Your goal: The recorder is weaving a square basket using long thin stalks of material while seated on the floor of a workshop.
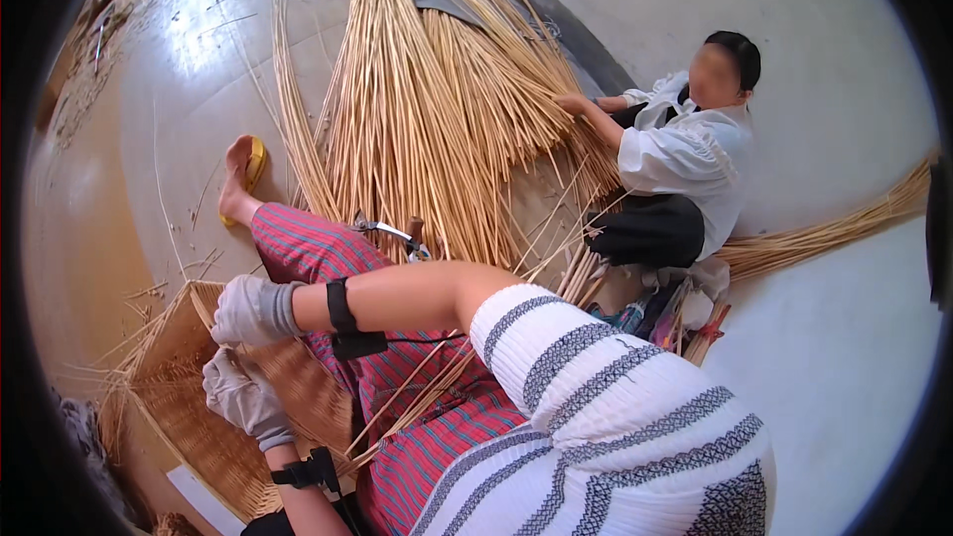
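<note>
You are working on a half-woven basket (pixel 199 407) of pale cane, lying low at the left of the view, tilted against your lap, its open weave under both of your gloved hands. Your right hand (pixel 248 311), reaching across from the right, is resting on the basket's upper rim with its fingers curled closed over the edge; whether it is pinching a single strand, I cannot tell. Your left hand (pixel 243 395) is sitting just below it, on the woven wall, fingers bent inward against the weave. Each wrist is wearing 1 black strap.

Beyond your fingers, your leg in red striped trousers (pixel 328 263) is stretching away, the foot in a yellow sandal (pixel 254 165). Loose cane strands are crossing your lap just right of your hands. Metal shears (pixel 392 233) are lying past your knee. Farther out, long bundles of cane (pixel 417 89) are fanning across the floor, and another person in a white top (pixel 685 154) is sitting, 1 hand touching those bundles.
</note>
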Tool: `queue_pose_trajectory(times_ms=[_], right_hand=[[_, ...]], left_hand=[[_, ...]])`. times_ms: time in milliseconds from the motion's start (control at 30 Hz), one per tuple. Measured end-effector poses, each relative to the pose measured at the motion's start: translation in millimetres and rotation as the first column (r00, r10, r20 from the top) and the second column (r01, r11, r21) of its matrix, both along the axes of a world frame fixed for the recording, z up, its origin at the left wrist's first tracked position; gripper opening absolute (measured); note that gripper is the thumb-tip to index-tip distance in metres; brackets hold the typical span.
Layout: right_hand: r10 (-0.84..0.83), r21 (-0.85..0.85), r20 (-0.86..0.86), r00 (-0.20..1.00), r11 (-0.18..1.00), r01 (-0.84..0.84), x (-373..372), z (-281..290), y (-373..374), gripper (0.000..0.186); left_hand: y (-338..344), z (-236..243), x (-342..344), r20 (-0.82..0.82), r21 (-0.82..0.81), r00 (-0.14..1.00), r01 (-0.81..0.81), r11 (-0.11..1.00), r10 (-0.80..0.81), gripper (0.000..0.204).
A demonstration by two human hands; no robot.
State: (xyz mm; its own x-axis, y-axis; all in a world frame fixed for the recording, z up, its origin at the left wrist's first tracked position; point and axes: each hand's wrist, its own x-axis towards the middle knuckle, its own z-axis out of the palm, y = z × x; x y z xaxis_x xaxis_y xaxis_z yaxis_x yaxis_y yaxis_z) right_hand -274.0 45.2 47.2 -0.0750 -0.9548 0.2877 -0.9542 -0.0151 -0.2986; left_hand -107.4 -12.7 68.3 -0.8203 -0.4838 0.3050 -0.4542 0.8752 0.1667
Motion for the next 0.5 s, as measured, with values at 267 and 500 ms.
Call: queue_pose_trajectory(times_ms=[267,500], right_hand=[[-0.210,-0.081,0.112,0.971,0.972,0.219,20.7,-13.0,23.3,0.013],[-0.341,-0.031,0.497,0.798,0.912,0.409,54.5,-15.9,44.8,0.014]], left_hand=[[1.3,-1.2,-3.9,0.095,0.012,0.995,0.037,0.999,-0.038,0.016],[-0.5,-11.3,-4.9,0.013,0.068,0.997,0.075,0.995,-0.076,0.019]])
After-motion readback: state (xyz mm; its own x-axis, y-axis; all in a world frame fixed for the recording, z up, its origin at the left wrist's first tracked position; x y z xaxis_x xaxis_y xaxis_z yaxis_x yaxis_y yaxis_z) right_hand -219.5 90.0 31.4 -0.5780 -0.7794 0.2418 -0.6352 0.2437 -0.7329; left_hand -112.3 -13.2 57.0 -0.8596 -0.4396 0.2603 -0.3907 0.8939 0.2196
